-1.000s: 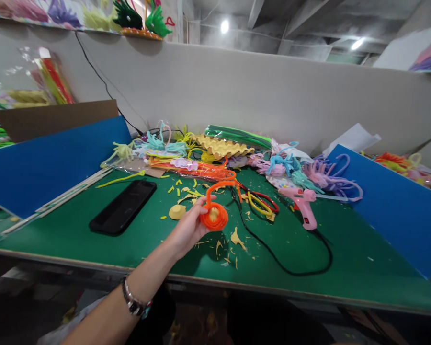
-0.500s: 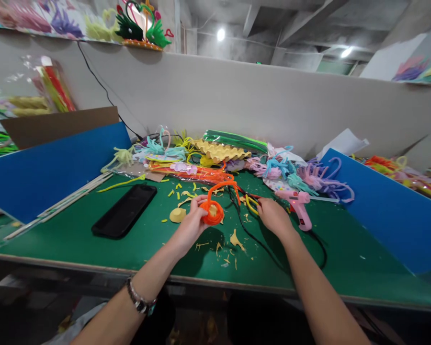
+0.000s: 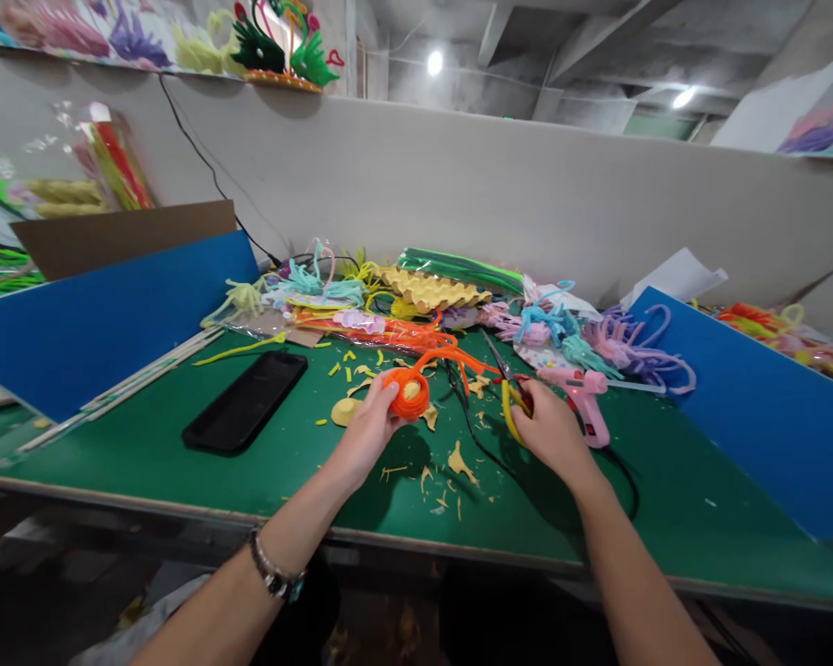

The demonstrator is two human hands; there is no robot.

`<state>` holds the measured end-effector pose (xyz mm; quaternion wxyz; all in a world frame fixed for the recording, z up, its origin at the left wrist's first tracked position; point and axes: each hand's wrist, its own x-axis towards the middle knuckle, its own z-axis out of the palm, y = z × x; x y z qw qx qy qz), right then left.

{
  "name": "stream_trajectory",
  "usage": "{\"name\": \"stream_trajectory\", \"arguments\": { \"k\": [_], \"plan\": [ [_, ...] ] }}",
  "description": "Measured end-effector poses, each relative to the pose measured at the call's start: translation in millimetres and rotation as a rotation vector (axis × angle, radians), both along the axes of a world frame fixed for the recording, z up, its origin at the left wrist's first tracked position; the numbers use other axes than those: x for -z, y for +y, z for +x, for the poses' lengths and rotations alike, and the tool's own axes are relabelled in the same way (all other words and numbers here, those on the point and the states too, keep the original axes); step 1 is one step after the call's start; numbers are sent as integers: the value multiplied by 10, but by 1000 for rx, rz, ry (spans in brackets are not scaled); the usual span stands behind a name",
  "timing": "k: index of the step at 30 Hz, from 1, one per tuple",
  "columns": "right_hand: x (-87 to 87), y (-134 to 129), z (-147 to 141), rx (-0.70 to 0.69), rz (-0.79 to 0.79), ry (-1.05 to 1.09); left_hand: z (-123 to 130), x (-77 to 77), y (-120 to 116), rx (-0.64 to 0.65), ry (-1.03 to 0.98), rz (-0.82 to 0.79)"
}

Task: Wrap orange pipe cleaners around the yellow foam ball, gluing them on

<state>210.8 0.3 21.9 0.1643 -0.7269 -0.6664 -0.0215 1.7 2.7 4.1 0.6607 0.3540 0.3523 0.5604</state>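
Partly behind right hand (image 3: 548, 427): scissors (image 3: 506, 398)

Counts: 1 worktop (image 3: 680, 499), 1 orange coil (image 3: 409, 408), 1 scissors (image 3: 503, 366), 1 glue gun (image 3: 589, 393), 1 glue stick (image 3: 639, 386), 1 phone (image 3: 246, 402). Also 1 egg tray (image 3: 431, 289), 1 green bundle (image 3: 462, 266), 1 cup-shaped yellow piece (image 3: 345, 412), 1 lone yellow stem (image 3: 240, 351), 1 white sheet (image 3: 677, 277) at the right board. Boards: 2 blue boards (image 3: 107, 324) (image 3: 753, 416), 1 upright brown board (image 3: 129, 240). Up top: 2 green figures (image 3: 258, 54) (image 3: 311, 65), 1 red heart (image 3: 334, 58), 2 lights (image 3: 434, 62) (image 3: 683, 97). Sticks (image 3: 131, 375): at least 2, exact number unclear. Yellow scraps (image 3: 462, 462): dozens maybe, too small to count. Pastel stems (image 3: 617, 342): many, tangled, no firm number.
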Motion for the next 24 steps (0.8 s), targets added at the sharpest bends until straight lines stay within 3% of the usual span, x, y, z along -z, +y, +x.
{"name": "stream_trajectory", "arguments": {
  "k": [9, 19, 24],
  "plan": [
    [-4, -167, -101, -287, -57, 123, 61, 61, 5, -7, 56, 37],
    [-72, -242, -291, -313, -167, 149, 91, 102, -25, 21, 132, 111],
    [-95, -261, -294, -312, -197, 149, 100, 86, -28, 21, 65, 94]
  ]
}}
